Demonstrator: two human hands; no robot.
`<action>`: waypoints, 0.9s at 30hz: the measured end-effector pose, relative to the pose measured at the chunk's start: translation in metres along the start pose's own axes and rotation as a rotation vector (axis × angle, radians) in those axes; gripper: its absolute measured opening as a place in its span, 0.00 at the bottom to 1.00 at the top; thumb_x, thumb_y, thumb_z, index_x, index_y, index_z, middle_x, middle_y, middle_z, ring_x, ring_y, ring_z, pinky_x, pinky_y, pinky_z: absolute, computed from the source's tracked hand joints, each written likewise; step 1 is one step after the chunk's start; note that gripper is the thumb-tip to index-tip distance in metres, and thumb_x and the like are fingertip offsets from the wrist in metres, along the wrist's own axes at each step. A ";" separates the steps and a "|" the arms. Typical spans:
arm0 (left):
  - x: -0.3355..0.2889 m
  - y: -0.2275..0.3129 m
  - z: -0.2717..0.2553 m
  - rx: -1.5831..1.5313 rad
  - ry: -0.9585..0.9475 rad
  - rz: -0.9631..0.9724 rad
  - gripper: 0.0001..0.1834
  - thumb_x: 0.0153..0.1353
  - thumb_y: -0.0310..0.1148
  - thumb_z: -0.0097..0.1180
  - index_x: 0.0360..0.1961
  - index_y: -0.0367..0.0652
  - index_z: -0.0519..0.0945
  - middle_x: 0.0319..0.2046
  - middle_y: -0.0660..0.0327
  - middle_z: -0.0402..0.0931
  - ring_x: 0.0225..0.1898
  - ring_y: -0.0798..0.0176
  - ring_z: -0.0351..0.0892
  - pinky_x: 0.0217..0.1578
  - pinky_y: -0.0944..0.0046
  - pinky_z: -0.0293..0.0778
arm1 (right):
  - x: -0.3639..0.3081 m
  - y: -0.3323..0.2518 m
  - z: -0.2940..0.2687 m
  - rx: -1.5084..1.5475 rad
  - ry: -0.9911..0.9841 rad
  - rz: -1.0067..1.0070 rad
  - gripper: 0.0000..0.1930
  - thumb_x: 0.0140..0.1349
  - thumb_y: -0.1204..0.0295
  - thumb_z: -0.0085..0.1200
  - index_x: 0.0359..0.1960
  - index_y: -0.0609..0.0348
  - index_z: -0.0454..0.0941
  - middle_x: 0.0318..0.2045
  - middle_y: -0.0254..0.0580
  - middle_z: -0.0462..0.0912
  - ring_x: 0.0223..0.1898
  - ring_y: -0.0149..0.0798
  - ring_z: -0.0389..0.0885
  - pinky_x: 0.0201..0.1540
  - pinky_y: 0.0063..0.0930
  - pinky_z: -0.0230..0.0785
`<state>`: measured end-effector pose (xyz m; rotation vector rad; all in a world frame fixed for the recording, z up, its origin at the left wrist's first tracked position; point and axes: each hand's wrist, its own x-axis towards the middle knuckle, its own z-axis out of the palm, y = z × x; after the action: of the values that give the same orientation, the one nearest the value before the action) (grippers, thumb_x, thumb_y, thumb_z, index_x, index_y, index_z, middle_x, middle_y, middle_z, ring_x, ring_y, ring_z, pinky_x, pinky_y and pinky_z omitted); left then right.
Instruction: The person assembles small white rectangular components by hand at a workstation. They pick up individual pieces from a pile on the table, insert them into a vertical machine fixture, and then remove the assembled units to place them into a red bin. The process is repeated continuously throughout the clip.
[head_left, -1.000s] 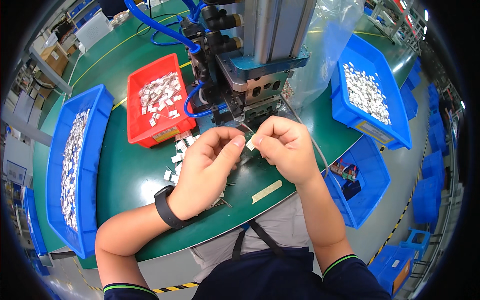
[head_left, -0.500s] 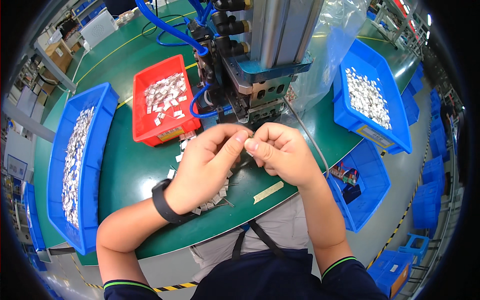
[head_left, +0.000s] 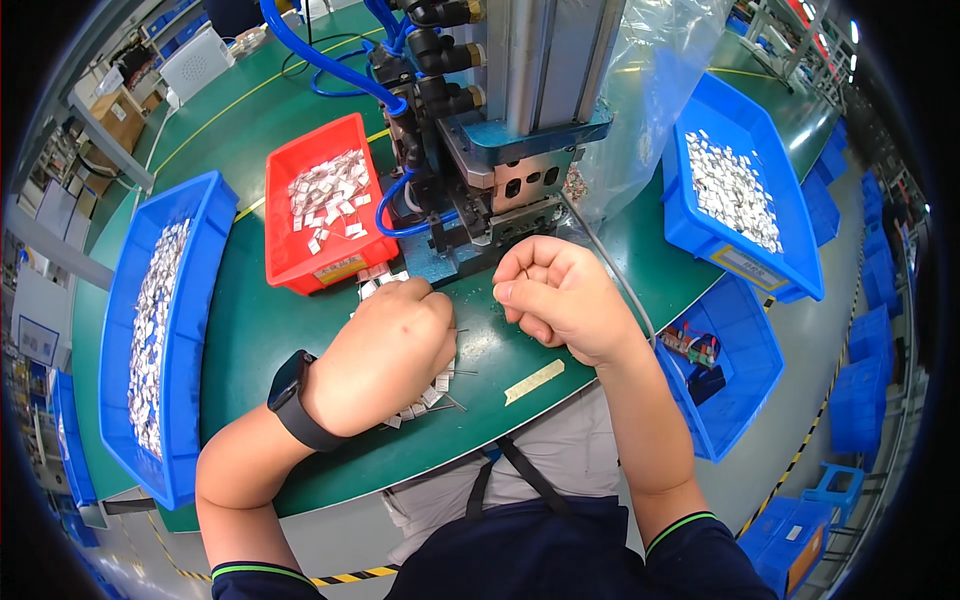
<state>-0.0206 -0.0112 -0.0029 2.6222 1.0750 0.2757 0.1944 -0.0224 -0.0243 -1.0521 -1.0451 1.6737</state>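
Observation:
My left hand [head_left: 385,350], with a black watch [head_left: 292,385] on its wrist, is low over a loose pile of small white block-shaped parts with wire leads [head_left: 425,400] on the green table. Its fingers curl down out of sight, so whatever they grip is hidden. My right hand [head_left: 560,300] is raised in front of the pneumatic press [head_left: 525,185], thumb and forefinger pinched together and the other fingers curled. Anything in that pinch is too small to make out. The two hands are apart.
A red bin [head_left: 285,230] and a long blue bin [head_left: 190,350] of white parts stand left; another blue bin [head_left: 790,265] is at right. Below it hangs a blue tray [head_left: 745,400] with tools. A grey cable [head_left: 615,260] runs beside my right hand. Tape [head_left: 535,382] marks the table.
My hands were together at the fingertips before the press. My left hand has moved away, left and down to the loose white parts; the right has stayed nearly in place.

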 end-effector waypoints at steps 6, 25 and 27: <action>-0.003 0.004 -0.010 -0.049 -0.025 -0.023 0.08 0.53 0.23 0.55 0.34 0.30 0.78 0.29 0.45 0.77 0.35 0.43 0.78 0.39 0.51 0.74 | -0.001 0.000 0.000 -0.038 -0.008 -0.044 0.09 0.59 0.75 0.60 0.38 0.62 0.74 0.21 0.31 0.77 0.18 0.18 0.68 0.15 0.14 0.55; 0.020 0.002 -0.012 -1.309 0.149 -0.357 0.07 0.61 0.26 0.59 0.38 0.34 0.80 0.30 0.62 0.79 0.30 0.71 0.78 0.33 0.72 0.74 | -0.004 -0.005 0.004 -0.066 -0.123 -0.029 0.12 0.61 0.68 0.64 0.39 0.63 0.78 0.25 0.28 0.78 0.25 0.18 0.72 0.26 0.13 0.62; 0.019 0.003 -0.010 -1.383 0.154 -0.373 0.08 0.62 0.26 0.59 0.41 0.34 0.79 0.33 0.61 0.79 0.32 0.70 0.78 0.34 0.71 0.74 | -0.005 -0.006 0.005 -0.103 -0.107 -0.047 0.10 0.62 0.68 0.63 0.36 0.63 0.79 0.24 0.28 0.78 0.25 0.18 0.72 0.26 0.13 0.62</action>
<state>-0.0081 0.0022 0.0087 1.1712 0.8677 0.7817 0.1930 -0.0266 -0.0158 -1.0046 -1.2277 1.6675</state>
